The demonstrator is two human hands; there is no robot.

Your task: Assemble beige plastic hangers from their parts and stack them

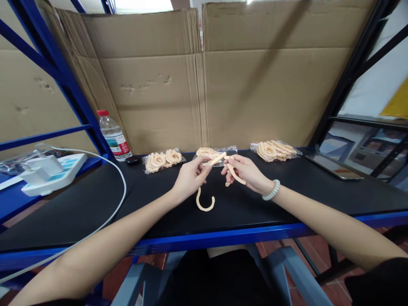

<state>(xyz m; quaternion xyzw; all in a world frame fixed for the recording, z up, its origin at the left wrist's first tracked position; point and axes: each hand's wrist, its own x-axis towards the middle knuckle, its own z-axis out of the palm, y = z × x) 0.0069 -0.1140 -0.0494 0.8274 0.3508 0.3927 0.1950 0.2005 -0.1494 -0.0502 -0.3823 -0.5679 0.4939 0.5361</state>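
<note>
My left hand (191, 175) is closed, with thumb and fingers pinching a flat beige strip (217, 160) that points up and to the right. Facing it, my right hand (247, 171) grips a curved beige strip (235, 173), which slants down across the fingers. The two strips meet or nearly meet between my hands; whether they are joined I cannot tell. Below my left hand is a beige hook (205, 208), its upper end hidden by the fingers. Just behind my hands lies a clear bag of beige pieces (206, 151), partly covered by them.
More clear bags of curved beige pieces lie at left (163, 160) and right (274, 150) on the black tabletop (255, 216). A water bottle (114, 136), power strip (54, 174) and white cable (124, 187) are at left. A tablet-like device (333, 166) lies right; cardboard (261, 93) stands behind.
</note>
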